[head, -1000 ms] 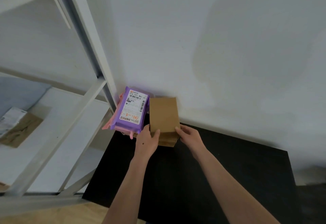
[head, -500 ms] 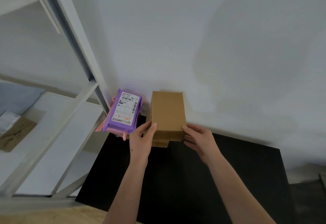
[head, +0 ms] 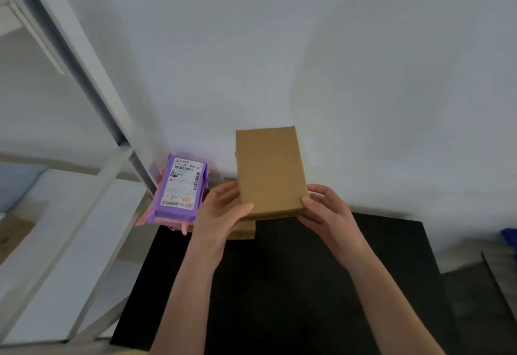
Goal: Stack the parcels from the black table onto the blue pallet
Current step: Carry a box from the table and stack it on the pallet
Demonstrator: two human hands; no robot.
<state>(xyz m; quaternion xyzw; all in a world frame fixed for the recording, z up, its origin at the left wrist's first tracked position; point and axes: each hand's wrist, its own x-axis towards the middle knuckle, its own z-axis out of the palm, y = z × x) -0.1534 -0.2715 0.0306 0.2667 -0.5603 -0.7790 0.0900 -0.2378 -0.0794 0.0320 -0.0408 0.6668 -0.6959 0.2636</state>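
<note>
Left hand [head: 221, 215] and right hand [head: 321, 209] grip a brown box [head: 270, 173] above the black table [head: 279, 284]; next, probably carrying it to the pallet.

Black table, parcels crowded into its far left corner

The black table [head: 307, 284] carries its load only at the far left corner. A pink parcel [head: 172, 222] lies there, sticking out past the left edge, with a purple parcel [head: 180, 189] bearing a white shipping label stacked on top. Just beside them, along the far edge, sits a flat brown box [head: 246, 231], only partly visible. Whether it touches the pink parcel cannot be told.
</note>
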